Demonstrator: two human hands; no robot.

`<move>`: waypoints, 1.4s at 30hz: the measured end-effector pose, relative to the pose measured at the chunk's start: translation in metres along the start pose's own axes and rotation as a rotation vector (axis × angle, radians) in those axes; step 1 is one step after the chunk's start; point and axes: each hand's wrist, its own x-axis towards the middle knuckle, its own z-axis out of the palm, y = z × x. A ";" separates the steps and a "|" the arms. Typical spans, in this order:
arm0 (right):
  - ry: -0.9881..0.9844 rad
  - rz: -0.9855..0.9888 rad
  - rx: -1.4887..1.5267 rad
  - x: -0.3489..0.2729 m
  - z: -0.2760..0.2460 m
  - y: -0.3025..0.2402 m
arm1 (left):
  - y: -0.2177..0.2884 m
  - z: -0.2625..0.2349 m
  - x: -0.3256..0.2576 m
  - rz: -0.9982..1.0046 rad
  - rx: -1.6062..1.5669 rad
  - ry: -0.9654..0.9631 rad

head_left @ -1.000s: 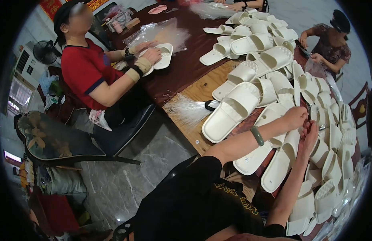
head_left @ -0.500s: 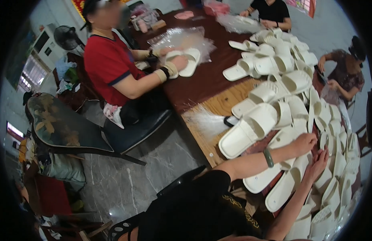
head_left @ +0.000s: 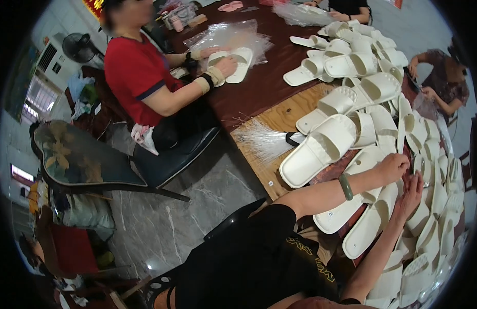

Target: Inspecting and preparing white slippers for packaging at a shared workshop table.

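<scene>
1. Two cream slippers (head_left: pixel 375 206) lie side by side at the right of the frame, toes pointing toward the lower left, on the edge of the bench (head_left: pixel 279 121).
2. The left hand (head_left: pixel 392 166) rests on the upper end of these slippers, fingers curled down onto them; whether it actually pinches one I cannot tell.
3. The right hand (head_left: pixel 412 191) sits just beside it, lower right, fingers bent against the slippers' far edge (its grip is likewise hidden).
4. A green bangle (head_left: pixel 345 186) circles the left wrist.
5. Just above, a large cream slide (head_left: pixel 321 149) lies tilted over the bench edge, with a bundle of thin white strands (head_left: pixel 259 139) to its left.
6. A big heap of cream slippers (head_left: pixel 367 72) fills the upper right and runs down the right rim.
7. In the upper left a person in a red shirt (head_left: pixel 132 74) sits at the bench, both hands on a slipper pair (head_left: pixel 233 62) over clear plastic bags (head_left: pixel 223 36).
</scene>
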 end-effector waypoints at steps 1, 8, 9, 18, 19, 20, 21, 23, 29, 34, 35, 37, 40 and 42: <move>0.112 0.067 -0.064 -0.002 0.005 0.000 | -0.005 0.000 0.003 -0.103 -0.096 -0.072; -0.042 -0.125 -0.167 -0.013 0.015 -0.004 | 0.001 -0.013 0.007 -0.333 -0.430 -0.164; -0.008 -0.106 -0.102 -0.013 0.018 -0.004 | 0.009 -0.015 0.005 -0.420 -0.456 -0.198; -0.010 -0.116 -0.076 -0.015 0.020 -0.005 | 0.039 -0.021 0.008 -0.445 -0.470 -0.241; 0.003 -0.134 -0.033 -0.015 0.020 -0.005 | 0.037 -0.021 0.007 -0.430 -0.440 -0.246; 0.017 -0.138 0.006 -0.015 0.020 -0.004 | 0.035 -0.021 0.007 -0.426 -0.400 -0.239; 0.015 -0.136 0.018 -0.016 0.020 -0.004 | 0.034 -0.021 0.006 -0.408 -0.392 -0.250; 0.031 -0.194 -0.035 -0.016 0.020 -0.003 | 0.033 -0.020 0.006 -0.398 -0.357 -0.267; 0.039 -0.242 -0.186 -0.017 0.020 -0.001 | 0.034 -0.019 0.006 -0.350 -0.205 -0.249; 0.056 -0.288 -0.283 -0.015 0.019 0.002 | 0.035 -0.017 0.003 -0.353 -0.138 -0.242; 0.063 -0.297 -0.316 -0.015 0.018 0.002 | 0.035 -0.017 0.002 -0.332 -0.115 -0.251; 0.068 -0.304 -0.350 -0.014 0.018 0.003 | 0.035 -0.017 0.001 -0.312 -0.093 -0.259; 0.063 -0.292 -0.349 -0.014 0.017 0.003 | 0.035 -0.017 0.002 -0.289 -0.062 -0.236; 0.083 -0.236 -0.368 -0.014 0.017 0.002 | 0.036 -0.019 0.003 -0.287 -0.115 -0.216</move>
